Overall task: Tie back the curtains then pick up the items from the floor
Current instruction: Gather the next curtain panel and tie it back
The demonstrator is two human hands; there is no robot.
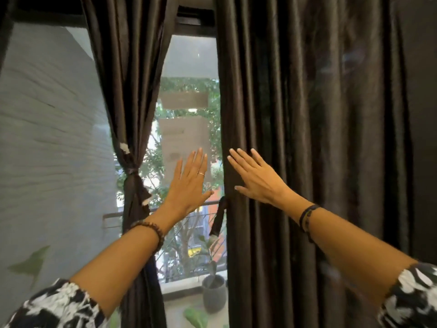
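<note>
My left hand (189,183) and right hand (256,177) reach flat, fingers (241,159) straight and holding nothing, toward the loose right curtain (307,138) to gather it for its dangling tie (218,218).

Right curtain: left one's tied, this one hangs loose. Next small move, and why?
Probably gather the right curtain with the right hand, whose straight fingers lie near its inner edge. The left curtain is already cinched, this one hangs full, and its tie-back strap dangles below the open left hand, ready to take.
</note>
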